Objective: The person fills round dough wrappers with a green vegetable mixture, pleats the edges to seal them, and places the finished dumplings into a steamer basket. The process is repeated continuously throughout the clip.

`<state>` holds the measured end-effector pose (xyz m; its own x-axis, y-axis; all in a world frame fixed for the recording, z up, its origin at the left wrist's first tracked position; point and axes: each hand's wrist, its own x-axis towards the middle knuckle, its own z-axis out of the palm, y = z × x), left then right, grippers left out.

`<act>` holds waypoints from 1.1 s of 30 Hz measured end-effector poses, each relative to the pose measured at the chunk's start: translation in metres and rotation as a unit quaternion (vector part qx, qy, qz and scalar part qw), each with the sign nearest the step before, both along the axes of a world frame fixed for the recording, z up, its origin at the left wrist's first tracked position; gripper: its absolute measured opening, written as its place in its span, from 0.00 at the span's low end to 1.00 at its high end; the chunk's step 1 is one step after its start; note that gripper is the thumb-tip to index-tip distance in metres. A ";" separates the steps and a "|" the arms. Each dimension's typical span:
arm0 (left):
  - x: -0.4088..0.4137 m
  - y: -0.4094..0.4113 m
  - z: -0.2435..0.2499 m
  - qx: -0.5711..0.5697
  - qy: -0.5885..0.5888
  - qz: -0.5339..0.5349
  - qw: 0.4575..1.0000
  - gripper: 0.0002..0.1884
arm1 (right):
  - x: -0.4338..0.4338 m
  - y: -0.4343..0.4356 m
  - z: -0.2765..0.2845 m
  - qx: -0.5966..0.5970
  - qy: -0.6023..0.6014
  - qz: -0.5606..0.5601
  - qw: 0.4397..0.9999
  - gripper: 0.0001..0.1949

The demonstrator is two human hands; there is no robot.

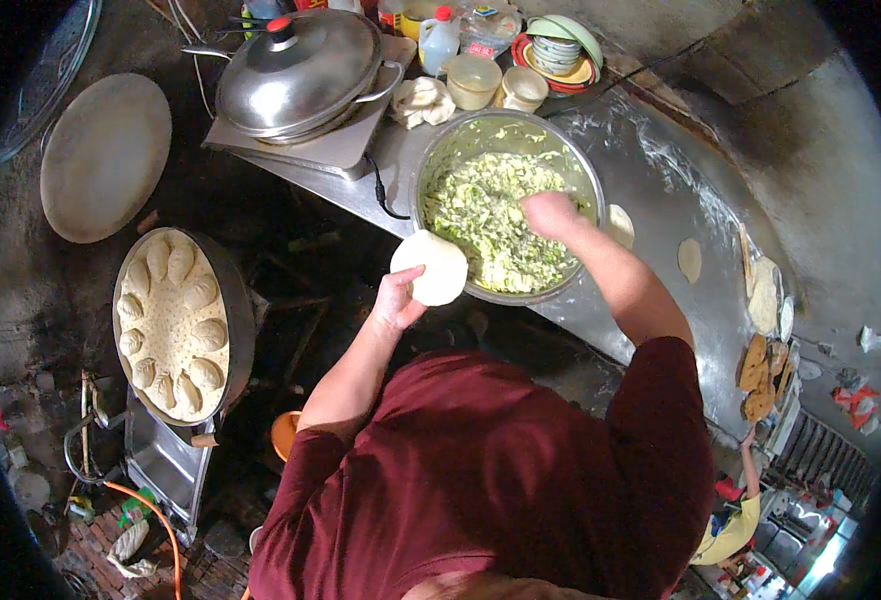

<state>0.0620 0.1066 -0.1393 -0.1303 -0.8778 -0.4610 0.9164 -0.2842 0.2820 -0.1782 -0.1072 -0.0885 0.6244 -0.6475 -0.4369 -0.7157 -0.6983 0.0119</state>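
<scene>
My left hand point(401, 297) holds a round, flat dough wrapper point(433, 268), thumb on top, beside the near left rim of a large metal bowl point(594, 176). Chopped green vegetable filling point(478, 202) fills much of that bowl. Over the filling's right part is my right hand point(551, 215), its fingers bent and mostly hidden, so what it may hold does not show. One more wrapper point(620, 226) lies against the bowl's right side, and another point(689, 259) lies farther right on the metal worktop point(650, 187). At the left, a round steamer point(241, 337) carries several pleated buns point(209, 334) around its edge.
A lidded wok point(298, 82) stands on a cooker at the back left. Behind the bowl are a white cloth point(424, 102), tubs point(473, 81), a plastic jug point(438, 41) and stacked bowls point(556, 54). Stacked wrappers point(764, 296) lie at far right. A person in yellow point(733, 532) is at lower right.
</scene>
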 end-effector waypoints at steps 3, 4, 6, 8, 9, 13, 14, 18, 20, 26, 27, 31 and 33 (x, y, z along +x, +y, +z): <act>0.000 -0.002 0.005 0.000 -0.002 0.010 1.000 0.28 | -0.012 0.043 0.037 0.032 -0.024 0.067 0.997 0.10; 0.001 -0.003 0.007 -0.005 0.008 0.008 1.000 0.28 | -0.020 0.042 0.045 0.020 -0.026 0.021 0.999 0.10; -0.002 -0.005 0.010 0.007 -0.028 -0.012 1.000 0.28 | -0.039 0.040 0.054 -0.003 -0.027 -0.074 0.997 0.10; -0.004 -0.005 0.012 0.034 -0.055 -0.032 0.997 0.27 | -0.056 0.041 0.034 -0.016 -0.016 -0.134 0.991 0.10; -0.004 -0.004 0.015 0.038 -0.072 -0.031 0.996 0.26 | -0.058 0.046 0.028 0.010 0.024 -0.132 0.991 0.10; 0.002 -0.001 0.032 0.042 -0.112 -0.045 0.992 0.26 | -0.067 0.085 0.007 0.078 -0.097 -0.163 0.979 0.10; 0.004 -0.001 0.035 0.039 -0.113 -0.054 0.991 0.26 | -0.070 0.087 0.003 0.101 -0.147 -0.180 0.967 0.10; 0.002 -0.003 0.040 0.022 -0.110 -0.076 0.991 0.28 | -0.082 0.088 -0.008 0.309 -0.302 -0.383 0.816 0.08; 0.000 -0.004 0.042 0.029 -0.072 -0.086 0.993 0.29 | -0.078 0.088 0.004 0.402 -0.335 -0.490 0.697 0.08; -0.029 -0.021 0.030 0.021 -0.029 -0.098 0.995 0.31 | -0.079 0.098 0.025 0.437 -0.427 -0.518 0.598 0.05; -0.039 -0.028 0.026 0.028 -0.036 -0.090 0.995 0.30 | -0.075 0.102 0.036 0.417 -0.437 -0.510 0.612 0.05; -0.081 -0.065 0.033 0.037 0.011 -0.069 0.997 0.26 | -0.042 0.140 0.040 0.012 -0.516 -0.267 0.814 0.07; -0.093 -0.078 0.036 0.019 0.008 -0.064 0.998 0.26 | -0.026 0.158 0.064 -0.033 -0.322 -0.243 0.915 0.10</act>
<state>-0.0309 0.0284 -0.1030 -0.2471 -0.8354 -0.4909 0.8763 -0.4089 0.2549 -0.2044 0.0510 -0.0245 0.3704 -0.9284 -0.0299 -0.8149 -0.3093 -0.4902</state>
